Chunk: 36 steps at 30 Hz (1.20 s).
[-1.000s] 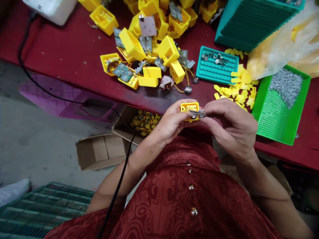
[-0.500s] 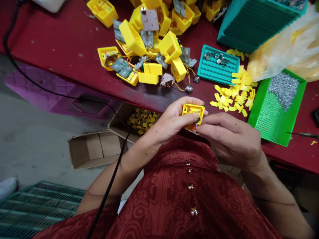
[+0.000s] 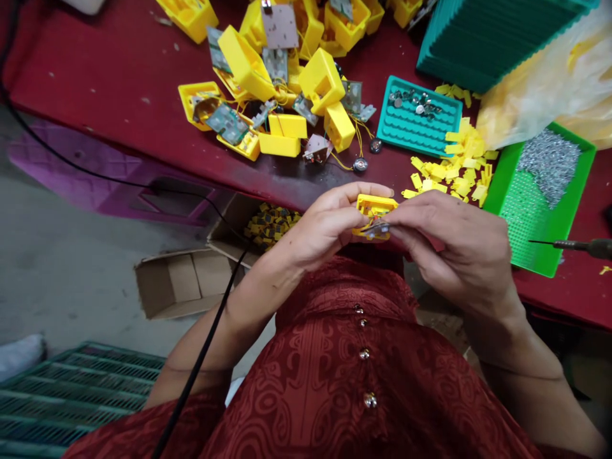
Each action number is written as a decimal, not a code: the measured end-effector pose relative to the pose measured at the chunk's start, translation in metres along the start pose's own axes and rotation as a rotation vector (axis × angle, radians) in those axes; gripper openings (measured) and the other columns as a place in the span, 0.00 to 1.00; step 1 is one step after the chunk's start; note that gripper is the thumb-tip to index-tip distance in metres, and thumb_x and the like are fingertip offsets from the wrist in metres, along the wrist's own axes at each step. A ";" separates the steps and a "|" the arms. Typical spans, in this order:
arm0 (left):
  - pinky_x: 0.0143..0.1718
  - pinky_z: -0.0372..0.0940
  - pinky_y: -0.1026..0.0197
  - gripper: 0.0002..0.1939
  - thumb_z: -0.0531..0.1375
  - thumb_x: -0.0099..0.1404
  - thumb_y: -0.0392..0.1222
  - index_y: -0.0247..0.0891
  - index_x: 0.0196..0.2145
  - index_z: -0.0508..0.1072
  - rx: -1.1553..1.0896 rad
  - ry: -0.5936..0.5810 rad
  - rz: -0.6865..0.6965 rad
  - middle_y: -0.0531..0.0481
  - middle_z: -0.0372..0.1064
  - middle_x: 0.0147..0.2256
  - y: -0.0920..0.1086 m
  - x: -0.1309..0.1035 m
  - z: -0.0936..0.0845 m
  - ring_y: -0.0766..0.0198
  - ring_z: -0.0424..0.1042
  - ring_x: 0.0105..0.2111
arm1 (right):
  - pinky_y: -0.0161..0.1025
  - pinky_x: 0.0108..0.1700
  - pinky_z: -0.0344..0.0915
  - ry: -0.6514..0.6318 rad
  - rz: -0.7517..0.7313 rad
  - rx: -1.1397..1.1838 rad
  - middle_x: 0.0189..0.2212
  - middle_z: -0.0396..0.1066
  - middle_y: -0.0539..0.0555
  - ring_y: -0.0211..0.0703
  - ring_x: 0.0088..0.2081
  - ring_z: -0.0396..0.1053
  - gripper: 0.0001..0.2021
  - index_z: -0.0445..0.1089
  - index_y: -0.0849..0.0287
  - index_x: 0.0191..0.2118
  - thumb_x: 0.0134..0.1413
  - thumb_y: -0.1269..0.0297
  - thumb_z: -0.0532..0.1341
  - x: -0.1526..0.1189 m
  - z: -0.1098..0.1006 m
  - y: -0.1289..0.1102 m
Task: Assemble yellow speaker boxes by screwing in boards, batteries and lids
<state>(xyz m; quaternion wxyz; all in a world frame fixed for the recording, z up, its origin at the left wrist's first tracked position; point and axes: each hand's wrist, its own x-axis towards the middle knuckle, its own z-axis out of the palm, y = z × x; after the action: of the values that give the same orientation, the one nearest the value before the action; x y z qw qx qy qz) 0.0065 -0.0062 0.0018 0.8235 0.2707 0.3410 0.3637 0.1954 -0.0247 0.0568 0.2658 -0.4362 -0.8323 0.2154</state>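
Note:
My left hand (image 3: 332, 220) is closed round a small yellow plastic casing (image 3: 377, 203), its open side facing up, near the table's front edge. Against the casing's near side my right hand (image 3: 449, 236) pinches a small circuit board (image 3: 377, 228) at its right end, tilted over the opening. Fingers hide part of the board and the inside of the casing. Beyond my hands lies a heap of yellow casings (image 3: 282, 135) with wired circuit boards. A small round speaker (image 3: 360, 164) on yellow wires rests at the heap's near edge.
A teal tray (image 3: 401, 131) holds round metal parts, beside loose yellow plastic pieces (image 3: 463, 172). At right are a green basket (image 3: 549, 242) of screws and a screwdriver (image 3: 568, 245). Cardboard boxes (image 3: 179, 280) stand below the table; a black cable (image 3: 205, 357) crosses my left arm.
My right hand has shifted its grip and now tilts the circuit board over the casing. The casing has turned slightly in my left hand. The whole view has shifted a little.

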 end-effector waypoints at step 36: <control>0.44 0.79 0.60 0.32 0.70 0.51 0.32 0.36 0.55 0.76 0.103 0.121 0.105 0.45 0.81 0.49 -0.010 0.006 -0.004 0.56 0.82 0.47 | 0.43 0.37 0.67 0.071 0.027 -0.017 0.33 0.78 0.50 0.43 0.34 0.74 0.05 0.76 0.52 0.38 0.65 0.70 0.64 0.011 0.008 0.015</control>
<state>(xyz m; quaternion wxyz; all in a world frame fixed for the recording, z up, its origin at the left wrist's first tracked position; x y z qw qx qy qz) 0.0106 -0.0071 -0.0100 0.7663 0.3079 0.3938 0.4037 0.1944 -0.0080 0.0445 0.2888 -0.4570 -0.8181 0.1964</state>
